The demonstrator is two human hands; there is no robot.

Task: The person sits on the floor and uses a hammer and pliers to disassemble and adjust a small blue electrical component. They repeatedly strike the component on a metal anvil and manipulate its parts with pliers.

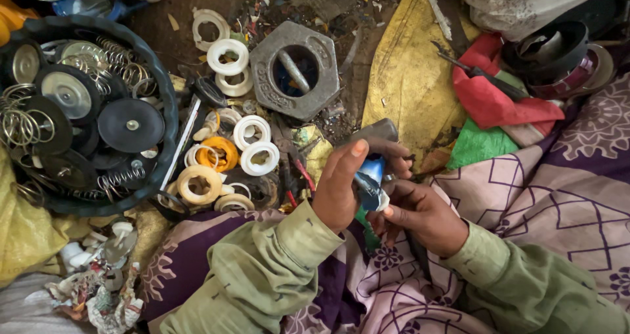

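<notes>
- Nearest: olive sleeves [262, 275] over patterned purple cloth [564, 196].
- Far left: black basket [167, 104] of discs and springs [118, 176].
- Beside it: white and orange rings [252, 144], grey hexagonal metal plate [295, 68].
- Left hand [341, 186] clasped around small crumpled blue tube [371, 176], over the lap.
- Right hand [420, 216] pinched on its lower end.

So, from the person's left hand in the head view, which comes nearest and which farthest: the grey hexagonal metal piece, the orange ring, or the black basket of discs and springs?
From the left hand:
1. Orange ring, to its left among the white rings.
2. Grey hexagonal metal piece, up above the hand.
3. Black basket, at the far left.
</notes>
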